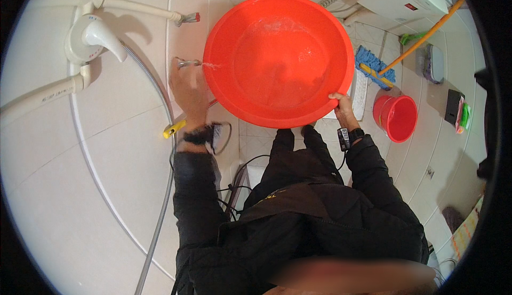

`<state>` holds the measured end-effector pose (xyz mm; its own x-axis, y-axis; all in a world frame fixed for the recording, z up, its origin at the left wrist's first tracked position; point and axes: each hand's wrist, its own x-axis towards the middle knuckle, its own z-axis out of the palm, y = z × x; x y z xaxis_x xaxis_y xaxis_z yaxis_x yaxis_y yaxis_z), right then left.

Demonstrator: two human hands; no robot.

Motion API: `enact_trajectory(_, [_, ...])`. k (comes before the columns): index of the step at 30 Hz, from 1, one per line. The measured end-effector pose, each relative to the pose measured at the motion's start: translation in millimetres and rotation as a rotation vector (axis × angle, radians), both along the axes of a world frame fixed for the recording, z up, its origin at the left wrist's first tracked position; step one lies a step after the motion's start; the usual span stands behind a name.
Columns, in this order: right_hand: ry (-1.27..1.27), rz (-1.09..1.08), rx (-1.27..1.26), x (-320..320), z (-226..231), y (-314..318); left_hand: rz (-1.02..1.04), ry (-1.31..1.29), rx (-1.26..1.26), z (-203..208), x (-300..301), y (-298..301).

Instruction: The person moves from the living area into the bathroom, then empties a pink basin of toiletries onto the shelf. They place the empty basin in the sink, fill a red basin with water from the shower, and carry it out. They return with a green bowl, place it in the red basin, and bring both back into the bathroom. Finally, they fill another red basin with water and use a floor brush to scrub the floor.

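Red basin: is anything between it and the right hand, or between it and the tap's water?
Nothing visible: the right hand holds the red basin by its rim, and water from the tap runs over its left edge.

A blue mop [368, 57] stands near a small red bucket [381, 114]; a white mixer [80, 41] adjoins pale tiles [42, 140].

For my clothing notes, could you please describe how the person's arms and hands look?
Both arms have long black sleeves. The left hand and right hand are bare. A dark band circles each wrist; by the right one sits a small boxy device with a black cable.
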<state>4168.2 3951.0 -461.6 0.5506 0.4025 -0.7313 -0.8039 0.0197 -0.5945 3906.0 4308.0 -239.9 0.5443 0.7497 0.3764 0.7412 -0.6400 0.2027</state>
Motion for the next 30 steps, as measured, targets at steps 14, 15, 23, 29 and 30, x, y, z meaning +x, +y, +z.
enact_trajectory(14, [-0.078,-0.072,0.006,0,60,-39,0.515,-0.886,-1.757,-142,-35,-95])
enact_trajectory(15, [-0.069,-0.105,-0.041,1,63,-43,0.488,-0.911,-1.797,-154,-31,-95])
enact_trajectory(23, [-0.193,-0.253,-0.068,3,85,-131,0.22,-0.87,-1.853,-185,15,-126])
enact_trajectory(29, [-0.272,-0.357,0.081,0,88,-155,0.128,-0.82,-1.716,-148,41,-130])
enact_trajectory(30, [-0.277,-0.379,0.08,-1,85,-156,0.21,-0.794,-1.719,-142,45,-129])
